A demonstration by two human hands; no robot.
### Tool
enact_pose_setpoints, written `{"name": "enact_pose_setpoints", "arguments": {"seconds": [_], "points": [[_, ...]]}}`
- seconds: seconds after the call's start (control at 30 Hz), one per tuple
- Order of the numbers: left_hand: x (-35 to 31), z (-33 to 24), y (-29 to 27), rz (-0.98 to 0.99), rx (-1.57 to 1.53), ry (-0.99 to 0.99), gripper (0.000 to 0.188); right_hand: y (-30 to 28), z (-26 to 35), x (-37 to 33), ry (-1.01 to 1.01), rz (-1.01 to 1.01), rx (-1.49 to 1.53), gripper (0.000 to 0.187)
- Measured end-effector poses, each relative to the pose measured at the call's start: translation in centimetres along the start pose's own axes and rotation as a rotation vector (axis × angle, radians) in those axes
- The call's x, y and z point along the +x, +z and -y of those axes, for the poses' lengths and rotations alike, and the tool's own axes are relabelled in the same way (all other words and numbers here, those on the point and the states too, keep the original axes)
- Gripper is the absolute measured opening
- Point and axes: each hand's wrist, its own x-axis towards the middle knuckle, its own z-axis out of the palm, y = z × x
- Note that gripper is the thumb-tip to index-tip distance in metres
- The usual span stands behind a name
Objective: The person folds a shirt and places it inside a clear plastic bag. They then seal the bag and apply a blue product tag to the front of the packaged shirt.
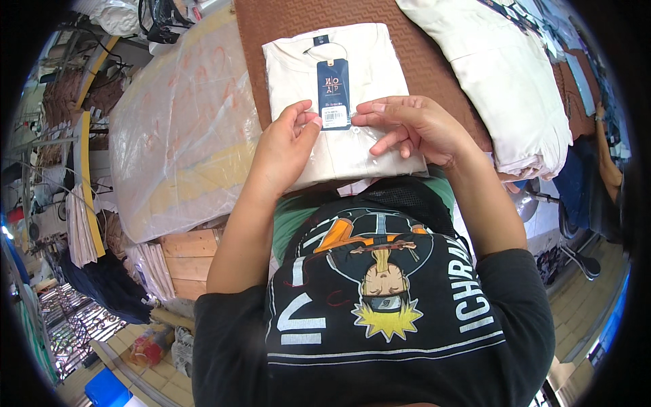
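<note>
A folded cream shirt (376, 64) lies in what looks like a clear plastic bag, its neckline at the far end. A navy hang tag (333, 88) with a white barcode sticker rests on top of it, looped by a thin cord. My left hand (288, 146) is over the shirt's left side, fingers loosely bent and thumb tip at the tag's lower left edge. From the right, my right hand (420, 125) pinches at the tag's lower right edge with thumb and forefinger, the other fingers curled beneath.
The shirt lies on a brown textured cloth (271, 17). To the left sits a large plastic-wrapped bundle (183, 129). A pile of cream garments (502, 81) rises on the right. Racks with hanging clothes (80, 224) line the far left; another person's arm (605, 152) shows at the right rim.
</note>
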Motion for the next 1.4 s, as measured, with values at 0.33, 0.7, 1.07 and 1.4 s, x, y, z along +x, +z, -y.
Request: {"name": "enact_pose_setpoints", "arguments": {"seconds": [0.33, 0.7, 1.07, 1.4], "points": [[2.2, 0.6, -2.1, -0.170, 0.234, 0.184, 0.032, -0.6, 2.2, 5.1, -0.405, -0.276, -0.999, 0.020], [0.2, 3.9, 0.3, -0.373, 0.515, 0.407, 0.040, 0.6, 4.9, 12.2, -0.297, -0.328, -1.459, 0.018], [0.6, 4.2, 0.2, -0.429, 0.386, 0.391, 0.044, -0.3, 6.2, 11.6, -0.329, -0.344, -1.365, 0.021], [10.1, 2.3, -6.2, -0.324, 0.504, 0.488, 0.035, -7.9, 3.0, 7.4, -0.470, -0.704, -1.057, 0.034]]}}
